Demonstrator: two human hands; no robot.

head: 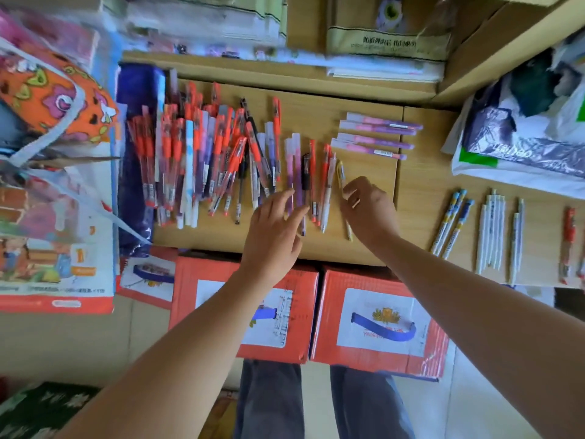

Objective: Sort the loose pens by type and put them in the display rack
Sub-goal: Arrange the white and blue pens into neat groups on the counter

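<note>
two hands over loose pens on a pale wood-grain table (421,191)

at far left sits a glossy orange bag (53,99) with a flower print. beside it the loose pens (196,160) lie in a dense heap of slim plastic barrels, most with orange caps and grips, some purple, nearly all pointing away from the person. the left hand (275,223) lies flat, its straight, slightly spread fingers on two purple pens (297,172) at the heap's right edge. the right hand (370,207) is just beside it, fingers loosely curled over a thin yellow pen (341,175); whether they pinch it i cannot tell. beyond it four lilac pens (376,136) lie crosswise, side by side. further right are sorted rows: blue-and-white pens (452,223), white pens (492,229), red pens (569,242). under the table's near edge stand two red cardboard boxes (380,315).
</note>
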